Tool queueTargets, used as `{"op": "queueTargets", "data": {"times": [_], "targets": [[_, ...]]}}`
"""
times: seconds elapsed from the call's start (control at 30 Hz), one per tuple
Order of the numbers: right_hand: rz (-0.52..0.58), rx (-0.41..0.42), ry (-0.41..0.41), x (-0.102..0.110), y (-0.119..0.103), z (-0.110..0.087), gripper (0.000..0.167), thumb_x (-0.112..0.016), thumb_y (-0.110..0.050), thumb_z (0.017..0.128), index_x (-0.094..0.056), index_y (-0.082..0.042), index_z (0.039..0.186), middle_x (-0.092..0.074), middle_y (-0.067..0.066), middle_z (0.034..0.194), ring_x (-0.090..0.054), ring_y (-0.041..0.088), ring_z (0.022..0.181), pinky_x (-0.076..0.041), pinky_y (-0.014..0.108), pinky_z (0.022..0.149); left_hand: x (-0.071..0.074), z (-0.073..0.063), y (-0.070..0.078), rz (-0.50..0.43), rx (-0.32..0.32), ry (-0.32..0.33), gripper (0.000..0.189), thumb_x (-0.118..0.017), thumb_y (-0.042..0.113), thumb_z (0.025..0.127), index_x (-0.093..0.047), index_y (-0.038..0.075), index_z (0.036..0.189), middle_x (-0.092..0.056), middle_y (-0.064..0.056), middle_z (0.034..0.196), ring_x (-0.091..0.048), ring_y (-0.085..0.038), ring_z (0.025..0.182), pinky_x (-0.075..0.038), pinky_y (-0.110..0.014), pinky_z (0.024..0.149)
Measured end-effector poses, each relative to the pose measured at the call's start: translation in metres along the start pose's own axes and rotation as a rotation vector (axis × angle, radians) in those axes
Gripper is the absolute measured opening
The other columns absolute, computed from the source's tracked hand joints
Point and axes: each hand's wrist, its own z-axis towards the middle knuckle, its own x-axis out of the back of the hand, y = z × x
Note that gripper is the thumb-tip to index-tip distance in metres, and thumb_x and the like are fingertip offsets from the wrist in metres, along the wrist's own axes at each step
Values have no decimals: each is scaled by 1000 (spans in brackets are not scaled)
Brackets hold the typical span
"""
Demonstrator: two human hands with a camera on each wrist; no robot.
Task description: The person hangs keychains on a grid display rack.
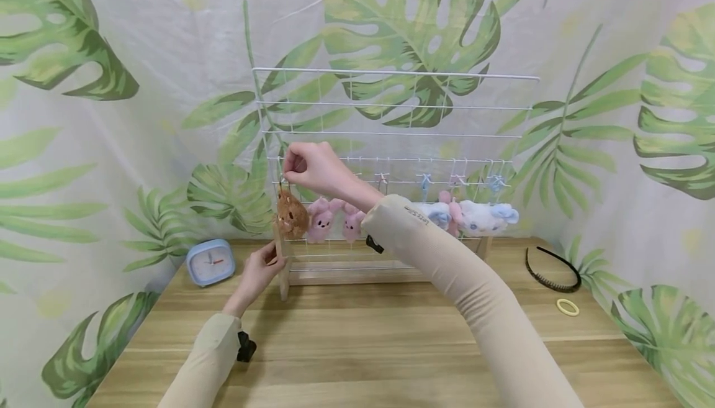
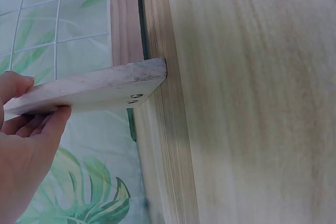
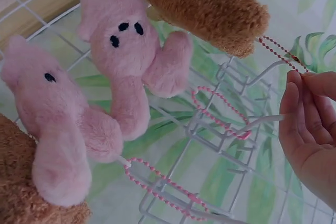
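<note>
My right hand [image 1: 321, 166] is at the left end of a white wire rack [image 1: 396, 74]. Thumb and fingertips pinch the ball chain [image 3: 278, 50] of a brown plush keychain [image 1: 293, 215], beside a white hook in the right wrist view. Low at the rack's left side, my left hand [image 1: 259, 274] holds the wooden side support [image 2: 105, 87] between thumb and fingers. Two pink plush keychains [image 3: 123, 40] hang by pink bead chains from neighbouring hooks. Another brown plush [image 3: 16, 171] shows at the lower left of the right wrist view; my right arm covers the rack's middle in the head view.
Toward the right end hang a pink plush [image 1: 455, 215] and white-and-blue plushes [image 1: 480, 218]. A blue clock [image 1: 211, 263] stands left of the rack. On the table's right lie a black headband [image 1: 553, 285] and a yellow ring [image 1: 560, 310]. A leaf-print curtain [image 1: 167, 147] hangs behind.
</note>
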Motion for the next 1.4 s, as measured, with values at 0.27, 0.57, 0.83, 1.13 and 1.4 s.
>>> {"op": "queueTargets", "data": {"times": [0.27,0.57,0.83,1.13,1.4], "targets": [[-44,-25,-15,-7,7,16,5,-62,-3,91,-64,-7,90,-73,7,96,-68,12,88,-55,11,77,-2,0,1,-14,2,4,53,-55,7,100,-38,-7,149,-48,-31,145,-47,-43,136,-49,-50,107],[-120,-52,-40,-8,11,17,6,-62,-2,91,-64,-7,90,-73,7,96,-69,13,88,-55,11,77,-2,0,3,-4,-10,-6,55,-55,12,101,-38,-6,149,-47,-32,146,-46,-45,137,-50,-51,106],[-11,-27,5,1,9,-3,5,-65,-5,92,-64,-9,89,-72,7,90,-63,10,76,-52,12,68,-2,-2,3,5,-5,7,55,-56,9,99,-39,-7,148,-48,-33,145,-46,-46,136,-51,-51,104],[95,28,14,10,4,-57,5,-69,-7,91,-65,-4,94,-74,9,91,-68,11,79,-58,13,74,2,-1,3,8,9,-10,55,-55,11,101,-37,-6,150,-47,-31,146,-45,-44,138,-48,-53,108],[58,12,19,-2,41,-133,6,-72,-8,90,-66,-8,92,-73,6,87,-66,6,75,-59,15,69,0,0,3,19,1,-27,57,-54,14,102,-34,-5,151,-44,-31,149,-43,-44,139,-47,-53,109]]}}
